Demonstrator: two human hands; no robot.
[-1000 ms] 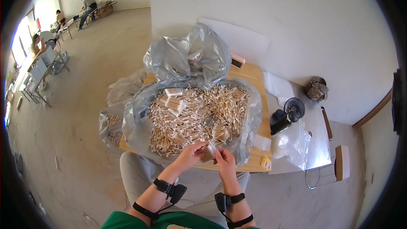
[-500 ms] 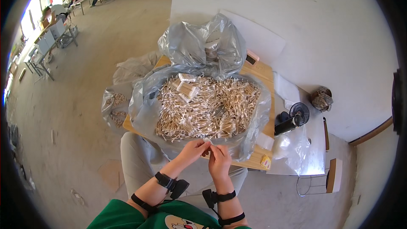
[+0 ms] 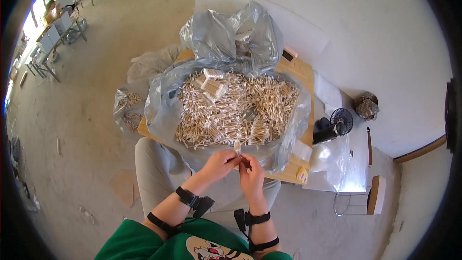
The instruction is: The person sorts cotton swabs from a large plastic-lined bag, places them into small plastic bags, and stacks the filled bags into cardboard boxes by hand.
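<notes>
My left hand [image 3: 220,164] and my right hand [image 3: 251,172] meet at the near edge of a big heap of cotton swabs [image 3: 211,115]. Fingertips of both hands are closed around the lower end of a small bundle of cotton swabs [image 3: 237,146], which stands up between them. The bundle seems to be in a clear wrapper, though it is too small to be sure. The heap lies in a grey plastic liner [image 3: 161,110]. On its far left part rest a few wrapped packs of swabs [image 3: 213,88].
A wooden table [image 3: 304,86] carries the liner, with another grey plastic bag [image 3: 211,33] behind. To the right are a small fan [image 3: 341,119], a black bottle [image 3: 329,133] and clear bags [image 3: 337,161]. A bag of swabs [image 3: 127,108] sits left. Other people work far left.
The small bundle now sticks up visibly above my fingertips. My view has tilted slightly, so the heap and table appear higher in the picture. Both hands remain together.
</notes>
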